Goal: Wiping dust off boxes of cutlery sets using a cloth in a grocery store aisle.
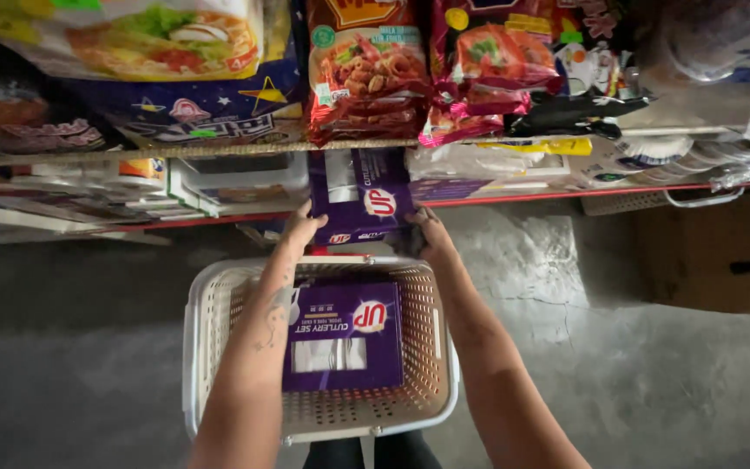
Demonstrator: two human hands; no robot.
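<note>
Below both forearms a white basket (444, 347) holds one purple box (345, 334); left hand (304, 227) and right hand (427, 233) clasp a second purple carton (359, 195) by its side edges, likely light, stiff, slightly slick.

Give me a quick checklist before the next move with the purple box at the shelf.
1. Both hands on the box: ok. Left hand and right hand flank the purple box at the shelf edge.
2. Grip firmness: cannot tell; the fingers are mostly hidden behind the box.
3. Box free of the shelf: not ok; it sits partly under the shelf.
4. Basket position: ok. The white basket stands on the floor directly below.
5. Room in basket: ok. One matching purple box lies flat inside, with space beside it.
</note>
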